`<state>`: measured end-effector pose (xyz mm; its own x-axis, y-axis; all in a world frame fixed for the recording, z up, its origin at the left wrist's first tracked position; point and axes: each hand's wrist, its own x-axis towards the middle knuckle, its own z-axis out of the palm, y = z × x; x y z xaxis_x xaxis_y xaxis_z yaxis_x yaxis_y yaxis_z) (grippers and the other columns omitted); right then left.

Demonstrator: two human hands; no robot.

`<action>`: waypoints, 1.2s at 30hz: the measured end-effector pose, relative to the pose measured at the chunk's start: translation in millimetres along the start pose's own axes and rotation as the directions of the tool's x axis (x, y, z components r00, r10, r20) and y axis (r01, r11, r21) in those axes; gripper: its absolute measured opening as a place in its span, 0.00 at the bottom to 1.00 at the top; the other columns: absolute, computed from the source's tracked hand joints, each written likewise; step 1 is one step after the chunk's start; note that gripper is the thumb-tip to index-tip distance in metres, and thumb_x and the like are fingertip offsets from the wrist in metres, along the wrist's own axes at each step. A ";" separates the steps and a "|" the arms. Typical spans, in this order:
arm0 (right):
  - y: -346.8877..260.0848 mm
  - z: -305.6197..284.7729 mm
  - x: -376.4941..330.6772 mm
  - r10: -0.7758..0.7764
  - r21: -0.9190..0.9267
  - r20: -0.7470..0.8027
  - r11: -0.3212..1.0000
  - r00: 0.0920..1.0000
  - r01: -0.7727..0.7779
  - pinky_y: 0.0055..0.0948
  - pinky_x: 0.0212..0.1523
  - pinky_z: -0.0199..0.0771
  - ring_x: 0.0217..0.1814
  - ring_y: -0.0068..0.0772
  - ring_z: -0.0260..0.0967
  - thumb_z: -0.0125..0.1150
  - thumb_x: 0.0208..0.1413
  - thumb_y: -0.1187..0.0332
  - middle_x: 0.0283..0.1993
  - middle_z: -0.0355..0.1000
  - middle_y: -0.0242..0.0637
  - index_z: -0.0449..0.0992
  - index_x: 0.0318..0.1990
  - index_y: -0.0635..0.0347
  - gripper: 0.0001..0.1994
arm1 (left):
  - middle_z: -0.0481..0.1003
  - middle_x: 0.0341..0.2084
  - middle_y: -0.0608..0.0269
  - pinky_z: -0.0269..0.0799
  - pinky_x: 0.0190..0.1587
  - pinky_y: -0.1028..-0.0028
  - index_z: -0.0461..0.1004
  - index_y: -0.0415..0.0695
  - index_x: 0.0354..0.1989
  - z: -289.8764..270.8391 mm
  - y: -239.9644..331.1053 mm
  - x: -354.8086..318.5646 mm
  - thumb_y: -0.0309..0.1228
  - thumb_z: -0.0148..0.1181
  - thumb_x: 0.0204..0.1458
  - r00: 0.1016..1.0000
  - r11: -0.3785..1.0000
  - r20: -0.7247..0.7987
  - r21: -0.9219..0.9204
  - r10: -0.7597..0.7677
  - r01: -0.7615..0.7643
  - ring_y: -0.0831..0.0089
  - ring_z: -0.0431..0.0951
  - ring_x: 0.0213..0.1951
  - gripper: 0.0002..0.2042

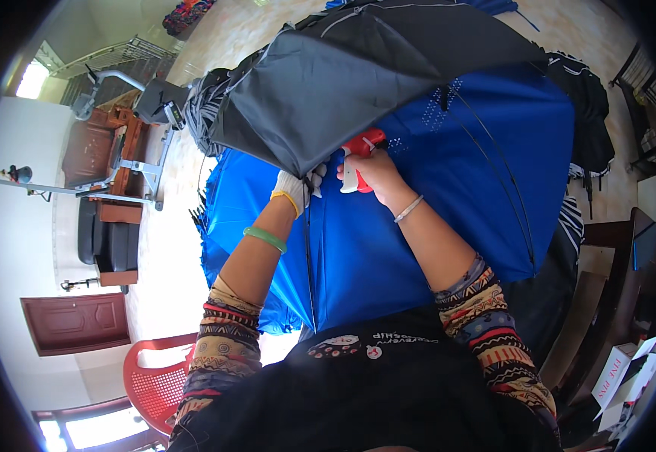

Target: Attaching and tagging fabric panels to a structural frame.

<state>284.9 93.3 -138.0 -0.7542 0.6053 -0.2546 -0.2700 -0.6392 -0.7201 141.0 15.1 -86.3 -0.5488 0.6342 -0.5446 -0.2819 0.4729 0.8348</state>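
A large blue canopy with thin dark ribs, like an open umbrella, spreads in front of me. A black canopy panel lies folded over its far part, its corner pointing toward me. At that corner, my left hand, in a white glove with a yellow cuff, is closed on the black fabric; its fingertips are partly hidden. Just to the right, my bare right hand grips a red and white tagging gun. The gun's front end is beside the black panel's edge, over the blue cloth.
Bundles of black-and-white folded umbrellas lie at the far left, with more black ones at the right. A red plastic chair stands near left. Exercise equipment is beyond it. An opened white box sits at lower right.
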 end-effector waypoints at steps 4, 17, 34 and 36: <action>-1.6 -5.5 2.7 0.040 0.021 0.052 0.999 0.998 -0.041 0.38 0.35 0.79 0.35 0.41 0.77 0.55 0.54 0.75 0.34 0.75 0.46 0.68 0.46 0.63 0.11 | 0.66 0.16 0.71 0.54 0.12 0.76 0.72 0.45 0.31 7.1 2.1 -1.6 0.38 0.63 0.49 1.000 1.000 0.011 0.003 -0.010 0.010 0.80 0.59 0.11 0.10; -1.5 -6.4 1.4 0.045 0.047 0.040 0.998 0.998 -0.046 0.35 0.34 0.79 0.34 0.39 0.77 0.55 0.53 0.75 0.33 0.74 0.44 0.68 0.45 0.64 0.12 | 0.64 0.15 0.73 0.50 0.13 0.77 0.71 0.47 0.29 7.8 0.3 3.6 0.37 0.63 0.47 0.999 0.998 -0.002 -0.038 -0.048 0.047 0.80 0.57 0.11 0.09; 3.2 -5.2 -0.5 0.027 0.057 0.008 0.998 1.000 -0.027 0.34 0.33 0.79 0.34 0.39 0.77 0.56 0.53 0.77 0.33 0.74 0.44 0.68 0.45 0.64 0.12 | 0.64 0.14 0.72 0.54 0.12 0.76 0.73 0.46 0.30 7.2 -0.4 1.4 0.37 0.63 0.48 1.000 0.998 0.027 -0.068 -0.007 0.009 0.78 0.60 0.10 0.09; 2.4 -6.3 -0.2 0.020 0.057 0.028 0.998 0.999 -0.021 0.35 0.35 0.79 0.35 0.39 0.77 0.56 0.53 0.76 0.34 0.75 0.44 0.68 0.45 0.63 0.12 | 0.65 0.14 0.72 0.54 0.12 0.77 0.73 0.47 0.29 7.4 0.9 3.3 0.38 0.63 0.48 1.000 1.000 0.021 -0.028 -0.012 0.013 0.79 0.60 0.11 0.09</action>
<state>288.1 94.7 -143.7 -0.7757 0.5792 -0.2507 -0.2875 -0.6780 -0.6765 144.8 22.2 -87.9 -0.5286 0.6411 -0.5563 -0.3107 0.4638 0.8297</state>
